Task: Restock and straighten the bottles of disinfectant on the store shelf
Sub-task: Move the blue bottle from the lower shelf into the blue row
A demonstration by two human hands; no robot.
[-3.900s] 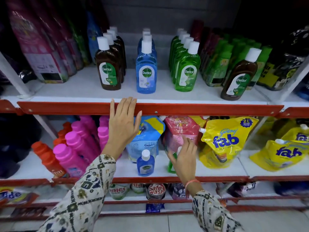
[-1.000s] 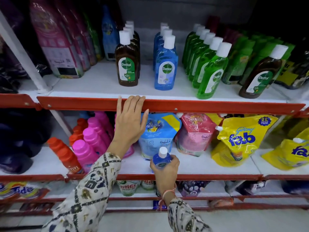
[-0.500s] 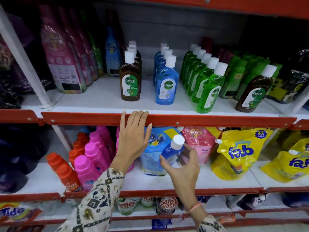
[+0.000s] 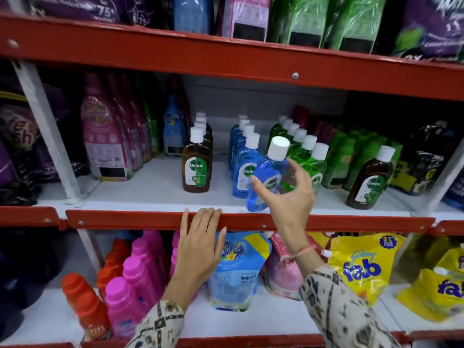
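Blue bottle (image 4: 267, 175) tilted in right hand (image 4: 286, 197)

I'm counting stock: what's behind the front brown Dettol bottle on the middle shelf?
Behind the front brown Dettol bottle, more white caps line up toward the back; at least three show. Their bodies are mostly covered, so labels are unreadable.

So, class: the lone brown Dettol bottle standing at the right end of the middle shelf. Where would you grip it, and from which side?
Grip the lone brown bottle around its broad body, coming from the open front of the shelf. It stands upright and apart at the front, with green bottles close behind it. The white cap is narrow, probably a poorer hold.
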